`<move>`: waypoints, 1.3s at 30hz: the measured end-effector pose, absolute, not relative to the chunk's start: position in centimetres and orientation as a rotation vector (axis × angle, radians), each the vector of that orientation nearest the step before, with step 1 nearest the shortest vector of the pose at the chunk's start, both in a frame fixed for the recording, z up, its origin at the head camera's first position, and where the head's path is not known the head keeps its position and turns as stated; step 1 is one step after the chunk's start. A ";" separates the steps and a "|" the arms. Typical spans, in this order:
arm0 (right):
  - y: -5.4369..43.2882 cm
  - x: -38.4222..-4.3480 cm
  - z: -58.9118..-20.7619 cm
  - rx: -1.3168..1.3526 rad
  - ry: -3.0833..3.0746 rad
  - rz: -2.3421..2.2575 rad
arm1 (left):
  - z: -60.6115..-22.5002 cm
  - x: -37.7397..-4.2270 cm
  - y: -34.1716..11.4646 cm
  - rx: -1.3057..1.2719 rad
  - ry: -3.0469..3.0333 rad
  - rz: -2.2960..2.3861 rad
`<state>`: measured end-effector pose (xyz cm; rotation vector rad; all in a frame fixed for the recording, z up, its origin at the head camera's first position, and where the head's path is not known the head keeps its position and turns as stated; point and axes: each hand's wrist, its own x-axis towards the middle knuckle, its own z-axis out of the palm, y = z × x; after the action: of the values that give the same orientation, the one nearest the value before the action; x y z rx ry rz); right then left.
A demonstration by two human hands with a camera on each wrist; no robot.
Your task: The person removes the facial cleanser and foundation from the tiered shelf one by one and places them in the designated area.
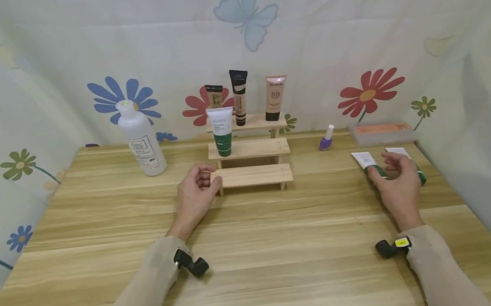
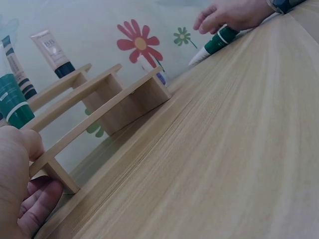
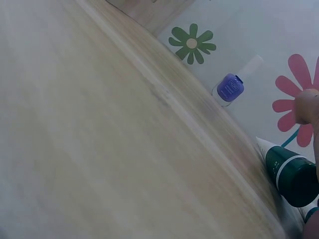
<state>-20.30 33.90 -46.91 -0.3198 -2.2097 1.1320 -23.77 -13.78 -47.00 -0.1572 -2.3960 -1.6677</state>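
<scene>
My left hand (image 1: 195, 194) grips the left end of the lowest step of a three-tier wooden display rack (image 1: 252, 176), thumb on top and fingers curled by the leg (image 2: 61, 175). A white-and-green tube (image 1: 223, 138) stands on the middle step. The top step bears a black-capped tube (image 1: 215, 96), a slim black-and-beige tube (image 1: 239, 100) and a pink BB cream tube (image 1: 275, 100). At the right, my right hand (image 1: 398, 188) is over two lying white-and-green tubes, its thumb right at the left tube (image 1: 364, 159); the other tube (image 1: 420, 173) is partly hidden behind the hand.
A tall white plastic bottle (image 1: 142, 144) stands left of the rack. Purple nail polish (image 1: 326, 140) sits to the rack's right, near the table's back edge. Beyond the tubes lies a flat clear box (image 1: 382, 135) with an orange label. A flowered curtain (image 1: 305, 40) hangs behind.
</scene>
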 end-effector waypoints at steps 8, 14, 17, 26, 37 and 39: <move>33.5 -20.9 -46.2 -0.258 -1.979 1.223 | -47.0 -23.7 -13.9 -0.162 -2.392 -1.656; 31.1 -21.6 -44.2 -0.241 -1.940 1.318 | -47.1 -23.7 -14.0 -0.155 -2.395 -1.669; 29.0 -22.2 -42.8 -0.178 -1.941 1.384 | -47.0 -23.7 -14.0 -0.148 -2.401 -1.672; 21.7 -23.9 -39.4 0.088 -1.825 1.625 | -47.2 -23.8 -13.9 -0.158 -2.402 -1.671; 13.1 -25.3 -38.1 0.242 -1.793 1.796 | -46.9 -23.6 -14.0 -0.147 -2.407 -1.669; 11.6 -25.5 -38.2 0.265 -1.807 1.813 | -46.9 -23.6 -14.0 -0.140 -2.410 -1.662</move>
<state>-25.49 11.56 -38.20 0.2653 -1.8072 1.8133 -23.58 -13.99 -46.87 -0.1398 -2.4099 -1.6622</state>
